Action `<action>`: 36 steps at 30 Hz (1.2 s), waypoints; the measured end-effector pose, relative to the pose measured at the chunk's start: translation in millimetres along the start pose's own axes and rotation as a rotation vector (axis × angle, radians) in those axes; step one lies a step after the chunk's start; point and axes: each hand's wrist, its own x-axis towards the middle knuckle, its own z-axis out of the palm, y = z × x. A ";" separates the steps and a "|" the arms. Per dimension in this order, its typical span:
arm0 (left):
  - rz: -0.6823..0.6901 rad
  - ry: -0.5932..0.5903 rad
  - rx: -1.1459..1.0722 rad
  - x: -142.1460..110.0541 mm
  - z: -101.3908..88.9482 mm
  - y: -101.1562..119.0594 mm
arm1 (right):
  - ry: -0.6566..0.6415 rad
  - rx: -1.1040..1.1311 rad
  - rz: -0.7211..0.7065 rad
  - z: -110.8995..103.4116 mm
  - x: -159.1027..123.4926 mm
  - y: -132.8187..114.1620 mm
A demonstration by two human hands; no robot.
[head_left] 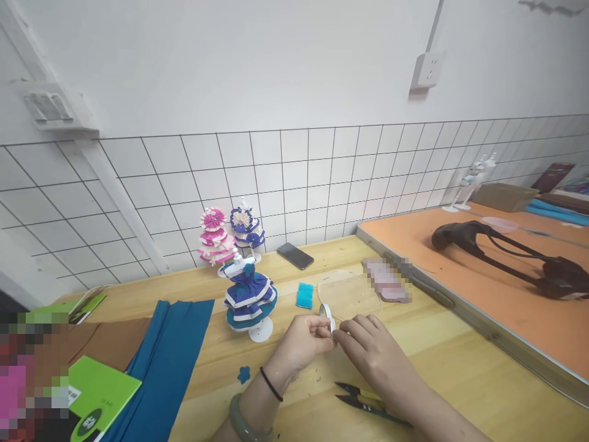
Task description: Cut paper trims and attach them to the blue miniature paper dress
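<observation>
Between the fingertips of my left hand [301, 344] is a small roll of narrow white tape [332, 325], pinched upright. My right hand [372, 347] meets it from the other side, its closed fingertips pressed at the tape's edge; the exact grip is partly hidden. Under my right wrist lies a pair of thread snips [361, 400], blades pointing left. Beyond my hands rests a small turquoise pleated piece [304, 296]. A miniature blue and white tiered dress on a stand [251, 294] is left of them. A blue flower cutout [243, 374] lies beside my left wrist.
Behind stand a pink mini dress [215, 236] and a navy-and-cream one [248, 230]. A phone [295, 256] lies near the tiled wall. Blue fabric [175, 356] and a green packet [101, 393] lie left. At right, an orange board [460, 276] carries a black strapped object [497, 252].
</observation>
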 end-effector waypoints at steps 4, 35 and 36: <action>0.002 -0.007 0.012 -0.3 0.5 1.1 | -0.005 -0.033 -0.037 1.4 1.5 3.1; -0.076 -0.145 -0.052 -1.9 -6.5 1.3 | -0.105 0.709 0.511 -5.2 14.7 17.6; -0.072 -0.147 -0.056 -2.0 -6.5 1.7 | -0.091 0.716 0.513 -5.0 15.0 18.6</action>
